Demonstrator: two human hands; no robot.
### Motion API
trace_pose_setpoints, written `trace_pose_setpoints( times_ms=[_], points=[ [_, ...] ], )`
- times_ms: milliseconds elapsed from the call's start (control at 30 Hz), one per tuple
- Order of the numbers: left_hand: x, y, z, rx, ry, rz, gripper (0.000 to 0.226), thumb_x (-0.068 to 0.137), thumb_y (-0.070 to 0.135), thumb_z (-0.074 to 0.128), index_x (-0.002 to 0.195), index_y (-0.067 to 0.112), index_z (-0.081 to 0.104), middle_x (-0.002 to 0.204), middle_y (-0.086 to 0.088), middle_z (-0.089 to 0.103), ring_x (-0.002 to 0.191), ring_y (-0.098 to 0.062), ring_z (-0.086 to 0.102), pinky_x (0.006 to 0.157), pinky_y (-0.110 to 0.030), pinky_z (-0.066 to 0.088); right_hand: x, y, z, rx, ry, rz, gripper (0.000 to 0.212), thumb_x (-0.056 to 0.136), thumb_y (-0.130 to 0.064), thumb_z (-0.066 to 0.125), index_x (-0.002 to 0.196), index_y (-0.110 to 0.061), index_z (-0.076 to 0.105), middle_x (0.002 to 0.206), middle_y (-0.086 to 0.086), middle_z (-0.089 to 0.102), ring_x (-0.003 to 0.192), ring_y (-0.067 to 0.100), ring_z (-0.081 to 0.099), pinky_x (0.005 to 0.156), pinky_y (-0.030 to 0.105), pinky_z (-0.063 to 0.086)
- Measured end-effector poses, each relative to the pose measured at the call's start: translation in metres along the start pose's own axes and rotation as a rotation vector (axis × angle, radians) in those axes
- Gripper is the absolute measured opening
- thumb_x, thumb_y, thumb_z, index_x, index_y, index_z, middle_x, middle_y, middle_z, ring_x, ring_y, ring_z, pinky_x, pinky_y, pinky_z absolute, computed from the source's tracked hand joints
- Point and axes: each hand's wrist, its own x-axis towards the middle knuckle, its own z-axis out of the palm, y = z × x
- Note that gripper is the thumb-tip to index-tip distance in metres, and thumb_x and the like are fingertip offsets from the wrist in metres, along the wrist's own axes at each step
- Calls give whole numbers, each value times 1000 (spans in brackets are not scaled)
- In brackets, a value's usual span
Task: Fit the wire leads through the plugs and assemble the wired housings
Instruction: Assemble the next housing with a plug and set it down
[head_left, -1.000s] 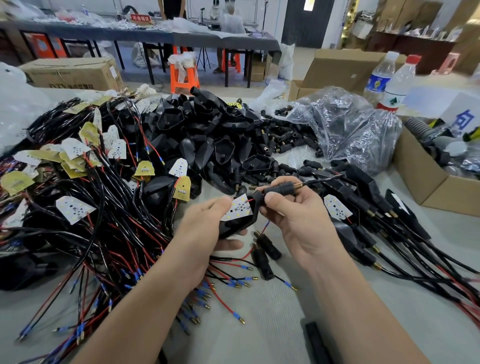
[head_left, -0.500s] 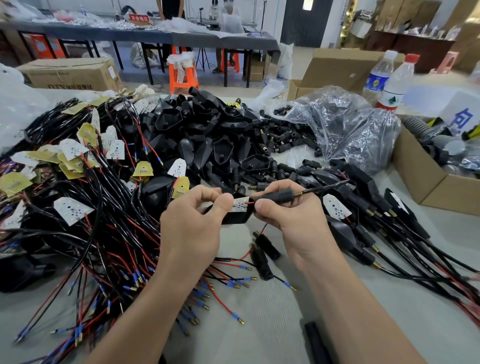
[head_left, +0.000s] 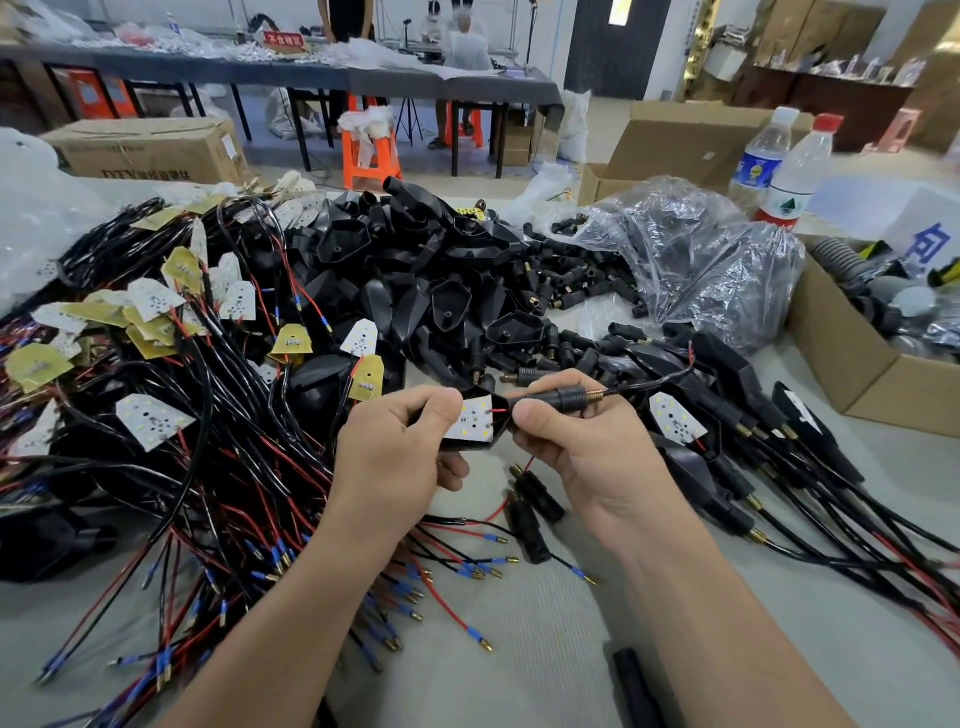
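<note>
Your left hand (head_left: 395, 457) grips one housing (head_left: 500, 430); your right hand (head_left: 587, 452) pinches one plug (head_left: 563, 401) beside it. Two loose plugs (head_left: 537, 500) lie just below, with open tabletop (head_left: 545, 649) nearest you.

Your left hand (head_left: 395, 452) holds a black housing (head_left: 500, 427) with a white board (head_left: 475, 418) seated face-up in it, your thumb on the board's left edge. A short red lead (head_left: 500, 411) runs from the board toward the plug (head_left: 563, 399). The plug is black and ribbed, and your right hand (head_left: 587, 452) pinches it just beside the housing. It lies nearly level, brass tip pointing right, where a black cable (head_left: 644, 384) comes out. Two loose plugs (head_left: 527, 527) lie on the bench (head_left: 519, 649) below your hands.
</note>
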Motion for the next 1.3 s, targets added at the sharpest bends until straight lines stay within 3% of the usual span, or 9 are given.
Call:
trace_pose_setpoints(
  times_ms=[100, 233, 467, 567, 667, 767, 867, 1033, 1300],
  points=[
    [3, 1, -3, -40, 70, 11, 24, 100, 21, 67, 80, 29, 80, 67, -9, 74, 50, -22, 68, 49, -27, 56, -1, -10, -6, 2, -68, 52, 13, 75, -5, 76, 78, -17, 78, 90, 13, 76, 80, 21, 72, 70, 26, 59],
    [3, 3, -3, -139, 65, -35, 29, 97, 15, 71, 75, 30, 81, 74, -12, 77, 51, -25, 70, 48, -25, 56, 1, -12, -13, -2, -52, 66, 32, 90, 11, 62, 81, -15, 80, 86, 15, 73, 76, 23, 72, 67, 25, 59],
    [0, 0, -8, 56, 148, 147, 14, 96, 31, 71, 88, 39, 79, 56, -4, 68, 45, -19, 60, 45, -26, 49, 0, -8, -6, -42, -6, 41, 8, 89, -4, 71, 84, -9, 75, 77, 16, 72, 66, 23, 71, 62, 24, 58],
    [-4, -1, -9, 182, 188, 220, 9, 95, 40, 69, 91, 43, 76, 51, 3, 63, 39, -7, 50, 42, -15, 40, 0, -7, -6, -27, -10, 43, 9, 80, -12, 76, 86, -6, 74, 78, 17, 71, 67, 23, 71, 62, 25, 58],
    [-2, -3, -8, 176, 182, 152, 14, 97, 42, 65, 87, 44, 74, 52, 4, 63, 43, -4, 49, 45, -17, 42, 0, -6, -7, 7, -56, 42, 18, 71, -13, 77, 88, -8, 76, 82, 14, 73, 72, 21, 72, 65, 24, 58],
    [2, -2, -5, 44, 109, -32, 21, 99, 35, 65, 82, 39, 76, 59, 6, 63, 54, -11, 56, 60, -34, 52, -1, -5, -7, -7, -89, 38, 17, 70, -12, 76, 86, -15, 80, 87, 7, 76, 77, 13, 71, 69, 23, 57],
    [2, 1, -4, -50, -25, -119, 24, 102, 27, 61, 85, 29, 78, 70, 0, 62, 55, -9, 56, 52, -21, 47, 1, -5, -10, -32, -99, 39, 17, 81, -3, 72, 87, -17, 79, 92, 7, 77, 79, 10, 69, 71, 23, 57],
    [3, 4, -9, -165, -195, -142, 26, 103, 5, 53, 112, 17, 76, 69, -4, 65, 60, -13, 56, 53, -20, 46, 3, -8, -14, 33, -97, 62, 16, 85, -10, 69, 100, -12, 74, 99, 6, 76, 91, 15, 70, 76, 27, 58],
    [7, -3, -6, -86, -89, -66, 30, 98, 0, 63, 103, 26, 75, 72, -9, 73, 62, -15, 62, 58, -24, 52, 4, -7, -13, 64, -98, 85, 14, 86, -13, 69, 98, -13, 77, 107, 6, 76, 95, 16, 71, 81, 28, 59]
  ],
)
